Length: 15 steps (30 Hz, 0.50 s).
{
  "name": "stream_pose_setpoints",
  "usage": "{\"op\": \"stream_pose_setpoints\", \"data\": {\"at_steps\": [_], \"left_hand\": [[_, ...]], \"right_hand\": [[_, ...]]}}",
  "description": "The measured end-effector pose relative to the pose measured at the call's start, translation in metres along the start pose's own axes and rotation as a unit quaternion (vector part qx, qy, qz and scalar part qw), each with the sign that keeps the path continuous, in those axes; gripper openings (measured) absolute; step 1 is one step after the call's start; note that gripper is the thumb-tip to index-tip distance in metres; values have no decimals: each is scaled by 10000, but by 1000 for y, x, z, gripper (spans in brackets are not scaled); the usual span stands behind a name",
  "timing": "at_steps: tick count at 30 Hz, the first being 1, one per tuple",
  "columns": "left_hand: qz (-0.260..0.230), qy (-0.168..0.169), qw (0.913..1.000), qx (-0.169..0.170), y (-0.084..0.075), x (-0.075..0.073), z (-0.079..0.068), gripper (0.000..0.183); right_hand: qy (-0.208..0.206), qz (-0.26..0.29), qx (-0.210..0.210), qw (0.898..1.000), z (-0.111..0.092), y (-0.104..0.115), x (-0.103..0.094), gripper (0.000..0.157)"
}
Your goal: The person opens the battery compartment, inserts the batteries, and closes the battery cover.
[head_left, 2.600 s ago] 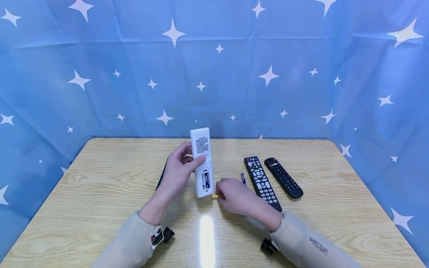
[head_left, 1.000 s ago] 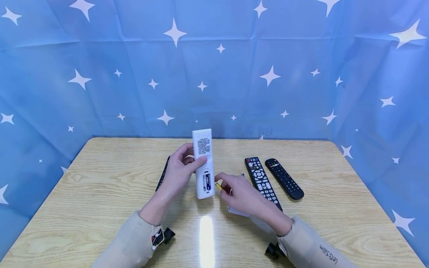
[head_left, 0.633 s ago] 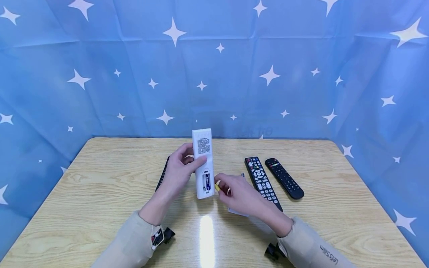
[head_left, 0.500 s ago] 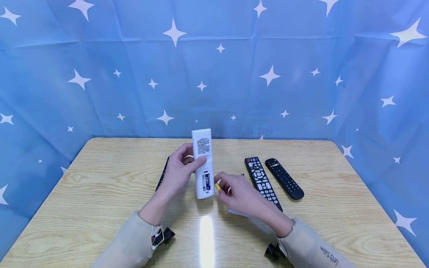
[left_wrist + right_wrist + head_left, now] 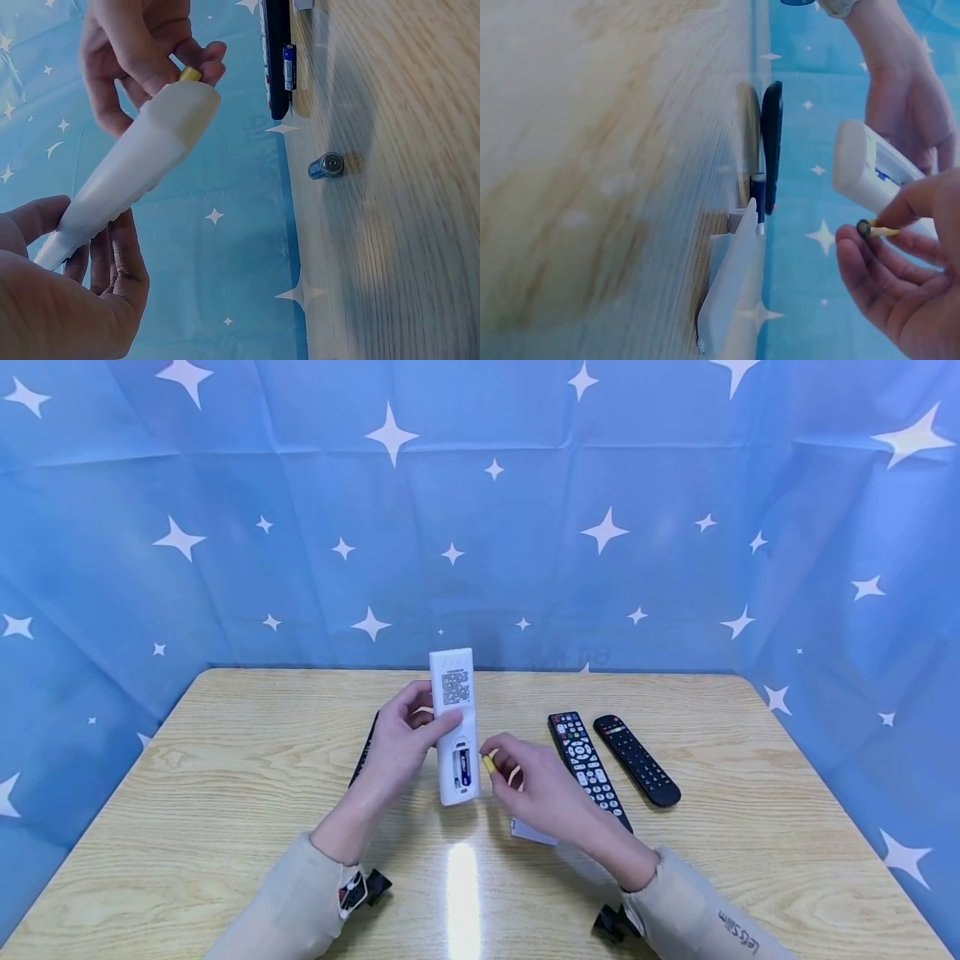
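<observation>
My left hand (image 5: pixel 401 735) grips a white remote control (image 5: pixel 454 727), its back turned to me. Its battery compartment is uncovered, with a blue battery (image 5: pixel 465 767) in one side. Just right of the remote's lower end, my right hand (image 5: pixel 536 781) pinches a yellow battery (image 5: pixel 489 763) between thumb and fingertips. In the right wrist view, the metal end of that yellow battery (image 5: pixel 865 228) shows, apart from the remote. A white battery cover (image 5: pixel 533 832) lies on the table beneath the right hand.
A black remote (image 5: pixel 588 768) and a second one (image 5: pixel 636 758) lie to the right. Another dark remote (image 5: pixel 363 752) is partly hidden behind my left hand. In the left wrist view, one blue battery (image 5: pixel 289 67) lies beside a black remote and another (image 5: pixel 326 165) lies nearer.
My right hand has lifted the yellow battery from below the white remote's bottom corner to beside its compartment, uncovering the white cover. The left hand has hardly moved.
</observation>
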<state>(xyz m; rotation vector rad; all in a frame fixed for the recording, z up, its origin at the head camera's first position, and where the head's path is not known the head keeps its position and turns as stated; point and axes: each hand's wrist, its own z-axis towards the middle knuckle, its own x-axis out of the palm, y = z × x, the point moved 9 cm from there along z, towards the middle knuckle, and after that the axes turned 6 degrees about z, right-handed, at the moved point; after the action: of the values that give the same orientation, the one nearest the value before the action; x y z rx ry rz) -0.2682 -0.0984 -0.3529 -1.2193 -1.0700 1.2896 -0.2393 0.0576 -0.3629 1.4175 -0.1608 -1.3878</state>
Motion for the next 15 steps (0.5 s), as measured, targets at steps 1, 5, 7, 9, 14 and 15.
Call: {"op": "stream_pose_setpoints", "data": {"at_steps": [1, 5, 7, 9, 14, 15], "left_hand": [[4, 1, 10000, 5, 0, 0, 0, 36], [32, 19, 10000, 40, 0, 1, 0, 37], [49, 37, 10000, 42, 0, 1, 0, 37], [77, 50, 10000, 20, 1, 2, 0, 37], [127, 45, 9998, -126, 4, 2, 0, 39], [133, 41, 9998, -161, 4, 2, 1, 39]], "right_hand": [[-37, 18, -19, 10000, 0, 0, -1, 31], [-113, 47, -74, 9999, 0, 2, -2, 31], [-135, 49, -89, 9999, 0, 2, -2, 31], [-155, 53, -96, 9998, 0, 1, -2, 31], [-242, 66, -187, 9995, 0, 2, -3, 30], [-282, 62, -214, 9994, 0, 2, -4, 30]]}}
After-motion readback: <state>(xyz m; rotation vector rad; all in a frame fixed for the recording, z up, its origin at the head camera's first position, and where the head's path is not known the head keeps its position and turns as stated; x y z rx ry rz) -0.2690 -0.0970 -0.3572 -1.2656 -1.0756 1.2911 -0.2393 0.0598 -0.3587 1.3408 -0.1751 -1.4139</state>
